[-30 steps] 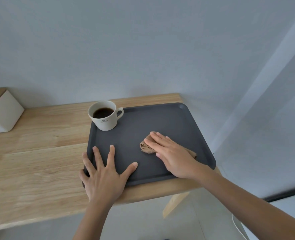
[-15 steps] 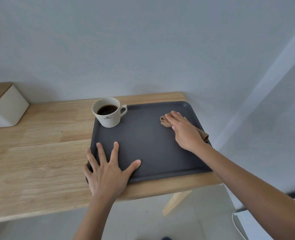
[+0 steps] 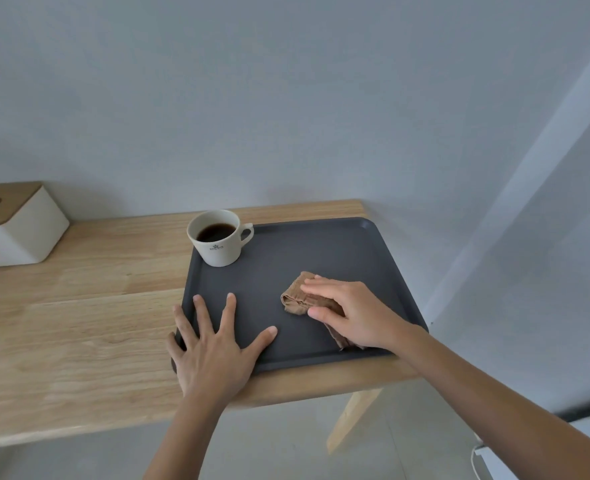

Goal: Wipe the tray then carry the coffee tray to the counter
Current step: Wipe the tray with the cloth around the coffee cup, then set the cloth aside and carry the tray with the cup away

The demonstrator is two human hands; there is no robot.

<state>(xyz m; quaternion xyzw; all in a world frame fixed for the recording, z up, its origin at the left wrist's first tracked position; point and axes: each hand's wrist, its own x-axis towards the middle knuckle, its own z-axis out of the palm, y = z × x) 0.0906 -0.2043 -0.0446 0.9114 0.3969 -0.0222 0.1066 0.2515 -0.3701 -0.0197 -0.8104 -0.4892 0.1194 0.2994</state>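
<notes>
Tray [image 3: 324,251] dark grey on wooden table [image 3: 78,323] at its right end, left hand [image 3: 213,351] spread flat on near-left corner, right hand [image 3: 352,313] pressing brown cloth [image 3: 295,297] mid-tray, coffee cup [image 3: 217,239] at far-left corner.

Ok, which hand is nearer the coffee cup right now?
Left. The left hand lies flat on the tray's near-left corner, fingertips pointing toward the coffee cup. The right hand presses the brown cloth farther right.
</notes>
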